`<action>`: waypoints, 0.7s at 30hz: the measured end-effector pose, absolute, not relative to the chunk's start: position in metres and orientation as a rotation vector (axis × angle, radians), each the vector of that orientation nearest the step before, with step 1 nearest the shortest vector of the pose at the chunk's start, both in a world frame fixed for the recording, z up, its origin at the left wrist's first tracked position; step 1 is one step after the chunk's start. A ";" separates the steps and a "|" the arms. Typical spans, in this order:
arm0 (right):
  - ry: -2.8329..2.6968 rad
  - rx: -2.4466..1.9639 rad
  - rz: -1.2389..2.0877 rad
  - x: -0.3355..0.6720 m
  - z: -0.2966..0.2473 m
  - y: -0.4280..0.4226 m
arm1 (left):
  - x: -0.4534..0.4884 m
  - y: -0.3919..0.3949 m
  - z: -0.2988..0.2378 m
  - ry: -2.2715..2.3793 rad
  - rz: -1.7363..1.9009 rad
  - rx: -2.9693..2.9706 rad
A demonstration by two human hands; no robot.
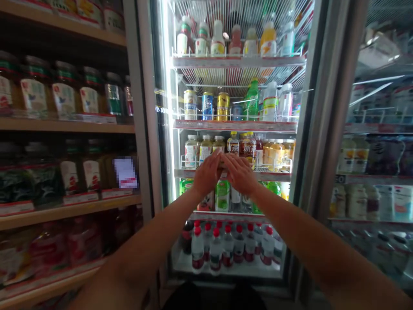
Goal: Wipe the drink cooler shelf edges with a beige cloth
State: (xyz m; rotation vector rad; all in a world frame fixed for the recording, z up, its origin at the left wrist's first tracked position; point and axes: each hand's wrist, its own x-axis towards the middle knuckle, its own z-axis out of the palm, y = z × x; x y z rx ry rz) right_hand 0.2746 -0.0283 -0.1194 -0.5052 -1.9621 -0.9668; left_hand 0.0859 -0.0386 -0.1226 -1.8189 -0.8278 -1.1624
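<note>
Both of my arms reach forward to the middle of a lit drinks fridge (232, 63). My left hand (208, 173) and my right hand (241, 173) come together at the fingertips, with fingers stretched out and thumbs low. I see nothing held in either one. They appear in front of the shelf with yellow-capped tea bottles (232, 144) and white-capped bottles (191, 150), partly hiding them. Below the hands stands a green bottle (222, 196) on a lower shelf. Whether the fingers touch anything on the shelves is unclear.
Cans (223, 106) and bottles fill the upper shelves. Red-capped water bottles (216, 252) stand at the bottom. On the left is a wooden shelf (64, 125) with jars and bottles. Another glass-fronted fridge with drinks (355, 150) is at the right, beyond a metal frame (335, 107).
</note>
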 end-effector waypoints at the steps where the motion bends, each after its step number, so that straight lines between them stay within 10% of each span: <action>1: -1.964 -0.507 -0.977 0.275 -0.119 -0.029 | 0.082 -0.041 -0.122 -0.857 -1.164 -1.791; 21: -1.671 -0.674 -1.013 0.308 -0.057 -0.020 | 0.029 -0.046 -0.064 -0.811 -1.039 -1.645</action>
